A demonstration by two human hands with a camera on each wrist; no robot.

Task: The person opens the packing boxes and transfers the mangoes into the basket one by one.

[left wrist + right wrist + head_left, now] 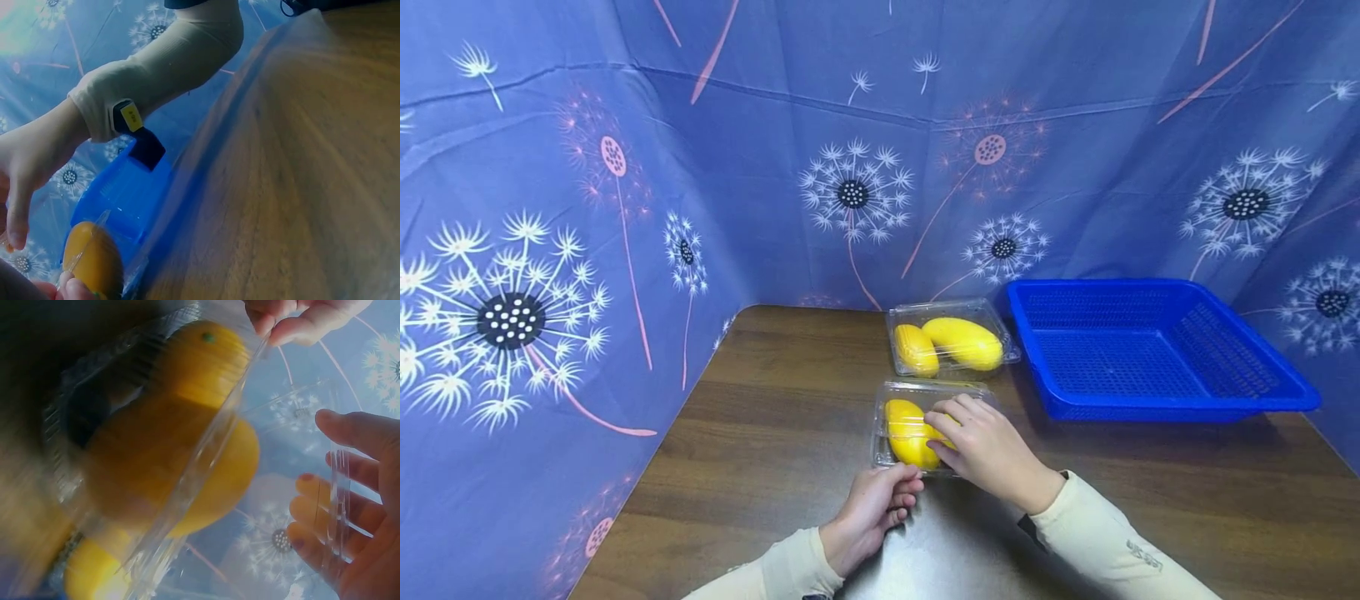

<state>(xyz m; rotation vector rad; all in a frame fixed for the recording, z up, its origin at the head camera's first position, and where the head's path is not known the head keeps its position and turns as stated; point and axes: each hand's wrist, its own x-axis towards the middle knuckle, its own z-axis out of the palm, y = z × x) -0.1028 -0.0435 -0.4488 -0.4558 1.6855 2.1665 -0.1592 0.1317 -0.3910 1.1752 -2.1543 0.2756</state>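
Note:
A clear plastic clamshell box (880, 446) with yellow mangoes (912, 433) in it lies on the table in front of me. My left hand (874, 510) pinches its near rim between thumb and index finger. Over the right part of this box my right hand (988, 446) covers one mango in the head view. Through the clear lid (339, 506), which stands away from the mangoes (169, 462) in the right wrist view, the spread right fingers (312, 512) show against its outer side. A second clamshell box (910, 310) with two mangoes (962, 342) sits just behind.
A blue perforated plastic basket (1150, 404) stands at the back right, beside the rear box. Dandelion-patterned blue cloth (737, 192) hangs behind and left of the brown wooden table (760, 442).

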